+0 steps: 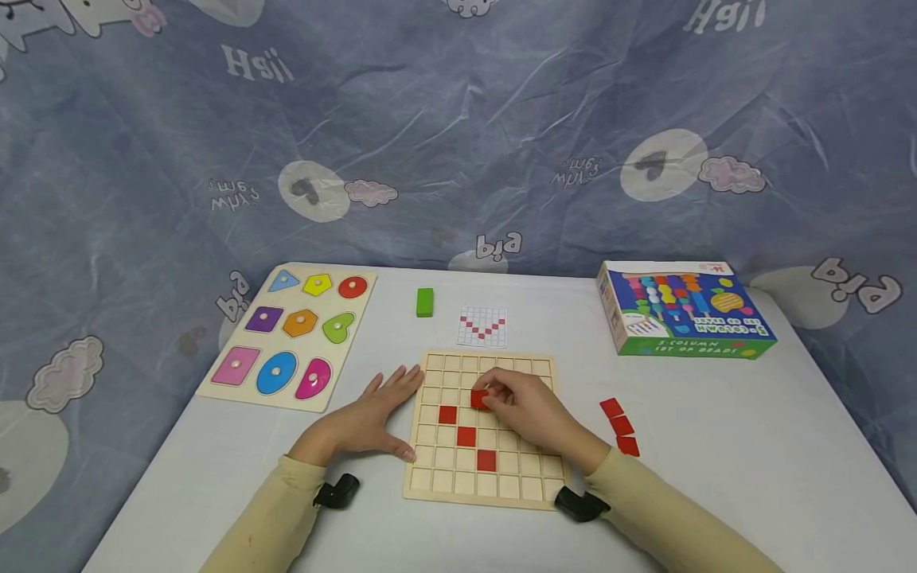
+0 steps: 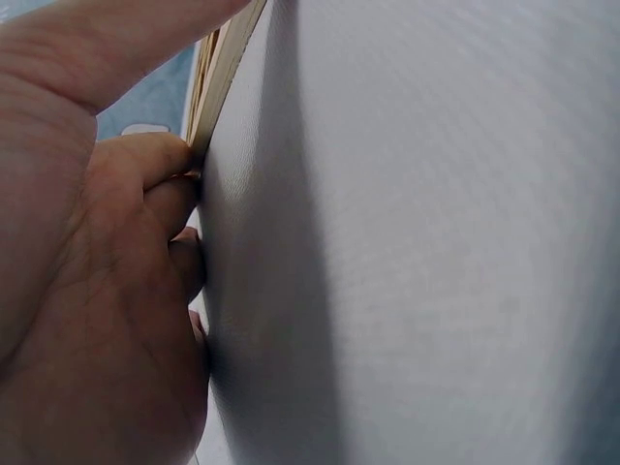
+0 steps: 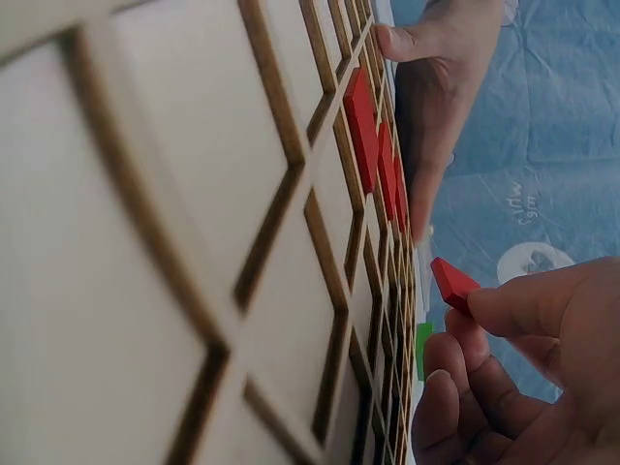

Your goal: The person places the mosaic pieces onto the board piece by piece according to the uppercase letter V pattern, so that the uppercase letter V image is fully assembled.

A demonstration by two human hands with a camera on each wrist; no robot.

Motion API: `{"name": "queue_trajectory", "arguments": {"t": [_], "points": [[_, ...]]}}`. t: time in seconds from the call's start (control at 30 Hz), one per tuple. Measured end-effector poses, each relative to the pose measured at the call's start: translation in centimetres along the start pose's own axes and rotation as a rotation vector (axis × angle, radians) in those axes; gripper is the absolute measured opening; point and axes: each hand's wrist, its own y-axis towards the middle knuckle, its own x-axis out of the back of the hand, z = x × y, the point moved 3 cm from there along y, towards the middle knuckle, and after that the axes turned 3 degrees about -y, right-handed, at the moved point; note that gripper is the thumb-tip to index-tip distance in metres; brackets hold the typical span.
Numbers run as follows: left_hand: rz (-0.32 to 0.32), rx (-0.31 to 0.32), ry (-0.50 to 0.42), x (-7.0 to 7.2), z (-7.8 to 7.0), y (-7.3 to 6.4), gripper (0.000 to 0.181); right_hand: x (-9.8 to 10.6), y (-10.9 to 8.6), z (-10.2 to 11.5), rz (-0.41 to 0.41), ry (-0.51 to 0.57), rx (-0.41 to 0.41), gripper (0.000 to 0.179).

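Observation:
A wooden grid board [image 1: 494, 502] lies on the white table. Three red square tiles sit in its cells in a diagonal, the middle one a red tile [image 1: 466, 436]. Between thumb and fingers, my right hand [image 1: 526, 410] pinches another red tile [image 1: 478, 399]; in the right wrist view this pinched tile [image 3: 451, 285] is tilted, held off the board. With fingers spread, my left hand [image 1: 365, 418] rests along the board's left edge, thumb and fingertips touching it. In the left wrist view the palm [image 2: 107, 291] shows beside the board's edge; the fingertips are partly hidden.
Three loose red tiles [image 1: 622, 426] lie right of the board. Behind it are a pattern card [image 1: 482, 326] with a red V of squares and a green block [image 1: 425, 302]. A shape puzzle [image 1: 236, 390] lies at the left; a bead-set box [image 1: 684, 310] stands at the back right.

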Motion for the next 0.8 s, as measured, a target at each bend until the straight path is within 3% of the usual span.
{"name": "queue_trajectory", "arguments": {"t": [0.8], "points": [[0.0, 0.011, 0.004, 0.0, 0.1, 0.0, 0.125, -3.4, 3.7, 2.4, 0.08, -0.013, 0.05, 0.015]]}}
